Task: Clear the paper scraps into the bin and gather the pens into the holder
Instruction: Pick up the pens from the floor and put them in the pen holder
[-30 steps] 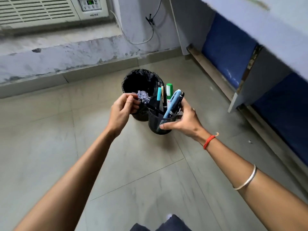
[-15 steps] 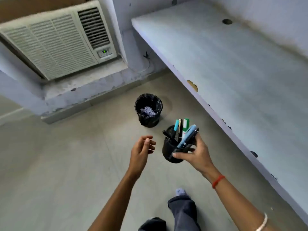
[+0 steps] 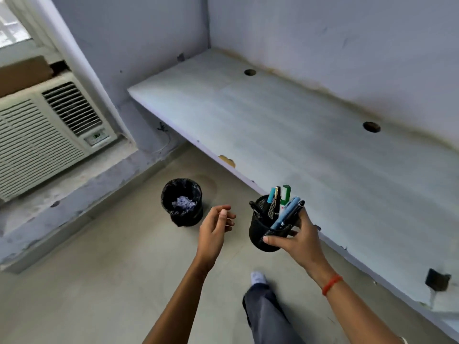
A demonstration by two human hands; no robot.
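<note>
Pens (image 3: 283,207) stand together in the black mesh holder (image 3: 263,229), which our right hand (image 3: 298,240) grips from the side, thumb across its front wall, above the floor (image 3: 111,269) and just beside the front edge of the desk (image 3: 298,135). Our left hand (image 3: 214,228) is empty, fingers loosely curled and apart, near the holder but not touching it. On the floor, near the desk's left corner, stands the black bin (image 3: 182,206); we see the paper scraps (image 3: 183,202) inside it.
</note>
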